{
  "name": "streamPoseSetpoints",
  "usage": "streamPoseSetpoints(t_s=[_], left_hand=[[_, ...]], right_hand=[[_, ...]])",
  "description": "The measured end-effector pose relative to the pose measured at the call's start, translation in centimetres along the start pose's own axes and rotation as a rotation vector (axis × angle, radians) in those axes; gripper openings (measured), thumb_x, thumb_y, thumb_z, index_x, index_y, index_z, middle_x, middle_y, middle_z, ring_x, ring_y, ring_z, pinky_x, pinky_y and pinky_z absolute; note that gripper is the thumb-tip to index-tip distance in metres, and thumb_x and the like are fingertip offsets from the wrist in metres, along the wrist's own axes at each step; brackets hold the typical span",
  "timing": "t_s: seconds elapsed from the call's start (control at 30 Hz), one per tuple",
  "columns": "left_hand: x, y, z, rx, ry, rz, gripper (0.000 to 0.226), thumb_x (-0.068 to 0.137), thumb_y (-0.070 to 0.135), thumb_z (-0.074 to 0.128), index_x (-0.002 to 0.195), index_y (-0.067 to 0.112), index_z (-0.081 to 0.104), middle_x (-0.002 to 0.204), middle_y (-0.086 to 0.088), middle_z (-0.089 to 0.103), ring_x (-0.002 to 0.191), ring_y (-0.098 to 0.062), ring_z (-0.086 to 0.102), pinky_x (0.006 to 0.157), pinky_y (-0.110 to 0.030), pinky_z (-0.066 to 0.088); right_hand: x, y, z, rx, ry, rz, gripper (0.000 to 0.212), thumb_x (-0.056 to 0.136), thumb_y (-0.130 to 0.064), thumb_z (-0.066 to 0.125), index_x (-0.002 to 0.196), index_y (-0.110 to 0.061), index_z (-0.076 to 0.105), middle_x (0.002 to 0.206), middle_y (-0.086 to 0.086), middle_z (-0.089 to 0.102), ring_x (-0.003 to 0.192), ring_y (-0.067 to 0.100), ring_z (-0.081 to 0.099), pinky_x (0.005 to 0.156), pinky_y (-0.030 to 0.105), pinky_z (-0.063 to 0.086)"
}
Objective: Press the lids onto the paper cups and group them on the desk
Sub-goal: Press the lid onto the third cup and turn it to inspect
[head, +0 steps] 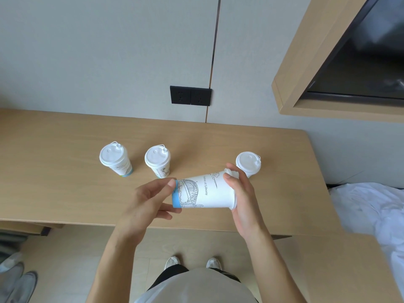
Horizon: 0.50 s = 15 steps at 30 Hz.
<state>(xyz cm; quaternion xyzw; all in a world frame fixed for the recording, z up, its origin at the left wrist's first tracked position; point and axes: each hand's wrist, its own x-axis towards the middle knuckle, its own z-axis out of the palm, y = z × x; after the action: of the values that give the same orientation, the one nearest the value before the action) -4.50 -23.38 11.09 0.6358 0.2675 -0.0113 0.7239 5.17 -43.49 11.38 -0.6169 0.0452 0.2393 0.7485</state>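
— Where's the cup?
— The held cup (204, 191) lies sideways above the surface's (65, 189) front edge: left hand (148, 200) grips its blue base, right hand (242, 193) clasps its lidded end.
— The others?
— Three lidded cups (115, 158) stand nearer the back edge.

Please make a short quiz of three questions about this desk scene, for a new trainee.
1. True or false: the held cup lies sideways between the left hand and the right hand.
2. How many lidded cups stand on the desk?
3. Which end does the right hand cover: A) lid, B) blue base?

Key: 1 true; 2 three, namely the left cup, the middle cup and the right cup; 3 A.
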Motion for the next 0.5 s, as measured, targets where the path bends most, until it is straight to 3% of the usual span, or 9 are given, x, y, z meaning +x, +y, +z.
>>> streamPoseSetpoints(t_s=[0.17, 0.27, 0.4, 0.5], left_hand=[[-0.22, 0.07, -0.05, -0.009, 0.003, 0.063, 0.042, 0.082, 0.037, 0.076, 0.122, 0.025, 0.075, 0.123, 0.004, 0.077, 0.094, -0.023, 0.078, 0.073, -0.034, 0.061], [-0.29, 0.36, 0.37, 0.000, 0.028, 0.033, 0.042, 0.083, 0.045, 0.078, 0.120, 0.026, 0.075, 0.118, -0.002, 0.078, 0.085, -0.031, 0.080, 0.070, -0.035, 0.056], [-0.44, 0.53, 0.32, -0.012, 0.014, 0.046, 0.041, 0.081, 0.036, 0.079, 0.121, 0.028, 0.076, 0.121, 0.002, 0.077, 0.097, -0.025, 0.077, 0.070, -0.031, 0.060], [-0.50, 0.78, 0.53, -0.012, 0.018, -0.009, 0.043, 0.083, 0.046, 0.081, 0.121, 0.028, 0.074, 0.114, -0.003, 0.079, 0.086, -0.033, 0.079, 0.062, -0.033, 0.061]], right_hand=[[0.16, 0.17, -0.09, -0.001, 0.003, -0.003, 0.066, 0.063, -0.056, 0.076, 0.126, -0.038, 0.069, 0.149, 0.001, 0.059, 0.144, 0.021, 0.051, 0.126, 0.057, 0.032], [0.19, 0.20, -0.04, 0.004, -0.003, -0.010, 0.066, 0.063, -0.055, 0.076, 0.126, -0.036, 0.069, 0.149, 0.004, 0.059, 0.144, 0.023, 0.051, 0.126, 0.058, 0.033], [0.35, 0.21, -0.21, -0.004, -0.006, -0.026, 0.065, 0.063, -0.054, 0.076, 0.126, -0.036, 0.070, 0.147, 0.005, 0.060, 0.144, 0.024, 0.051, 0.125, 0.057, 0.033], [0.49, 0.24, -0.32, 0.004, -0.010, -0.025, 0.067, 0.063, -0.054, 0.076, 0.126, -0.034, 0.069, 0.147, 0.008, 0.060, 0.143, 0.026, 0.052, 0.125, 0.059, 0.033]])
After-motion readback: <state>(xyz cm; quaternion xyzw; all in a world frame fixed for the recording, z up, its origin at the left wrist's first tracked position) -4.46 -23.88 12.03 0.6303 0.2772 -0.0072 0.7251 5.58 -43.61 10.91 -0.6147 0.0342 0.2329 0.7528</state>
